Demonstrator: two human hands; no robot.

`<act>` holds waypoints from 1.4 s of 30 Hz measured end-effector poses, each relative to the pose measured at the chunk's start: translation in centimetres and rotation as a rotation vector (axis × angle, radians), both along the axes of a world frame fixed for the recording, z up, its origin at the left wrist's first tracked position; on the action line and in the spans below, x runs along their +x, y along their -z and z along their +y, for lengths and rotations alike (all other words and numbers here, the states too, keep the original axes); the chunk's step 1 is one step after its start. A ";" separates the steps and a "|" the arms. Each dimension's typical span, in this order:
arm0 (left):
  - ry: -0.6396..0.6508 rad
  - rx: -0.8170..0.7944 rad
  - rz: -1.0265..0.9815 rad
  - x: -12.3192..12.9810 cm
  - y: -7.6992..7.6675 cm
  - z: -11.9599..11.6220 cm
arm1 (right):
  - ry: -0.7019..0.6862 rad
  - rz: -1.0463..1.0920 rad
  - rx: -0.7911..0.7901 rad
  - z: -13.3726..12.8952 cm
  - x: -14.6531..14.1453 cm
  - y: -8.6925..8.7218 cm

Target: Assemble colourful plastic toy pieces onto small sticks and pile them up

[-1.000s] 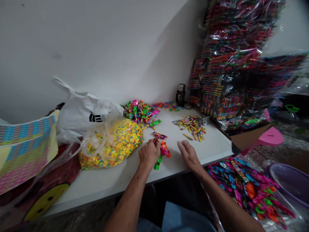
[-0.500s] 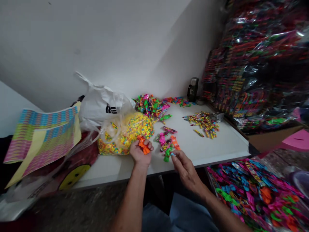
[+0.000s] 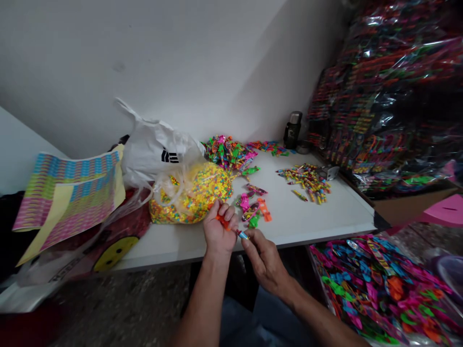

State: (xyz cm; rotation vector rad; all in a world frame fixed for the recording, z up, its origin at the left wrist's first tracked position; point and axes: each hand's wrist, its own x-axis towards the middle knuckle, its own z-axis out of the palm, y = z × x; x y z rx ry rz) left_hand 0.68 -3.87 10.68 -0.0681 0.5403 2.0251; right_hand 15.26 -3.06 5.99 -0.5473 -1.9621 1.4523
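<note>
I observe my left hand (image 3: 220, 232) palm up over the worktop's (image 3: 164, 243) front edge, its fingers curled around an orange plastic toy (image 3: 223, 221), which is partly hidden by them. My right hand (image 3: 268, 260) grasps a blue-wrapped crayon (image 3: 243, 235) between thumb and fingers, also at the front edge. The crayon's red tip points at the left fingers; whether it touches them I cannot tell.

Just beyond my hands I record a loose group: a pink toy (image 3: 245, 200), a printed miniature skateboard (image 3: 250, 211), an orange miniature skateboard (image 3: 265, 210) and a green toy (image 3: 254, 221). A second printed skateboard (image 3: 256, 189) lies behind them.

To the left I note a clear bag of small yellow and multicolored pieces (image 3: 193, 193). A crayon pile (image 3: 307, 182) lies toward the right edge, and a flask (image 3: 292, 130) stands upright near the back right corner. Below the front right corner I find a heap of colorful plastic toys (image 3: 379, 289).
</note>
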 end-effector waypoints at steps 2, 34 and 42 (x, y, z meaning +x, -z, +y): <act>-0.025 -0.014 -0.027 0.4 0.1 0.0 | 0.001 0.011 0.010 0.0 -0.1 0.0; -0.227 -0.187 0.072 3.5 4.8 0.2 | -0.034 -0.196 0.091 0.0 0.8 2.7; -0.200 -0.189 0.066 3.4 5.4 0.5 | -0.025 -0.120 0.079 0.3 0.4 3.0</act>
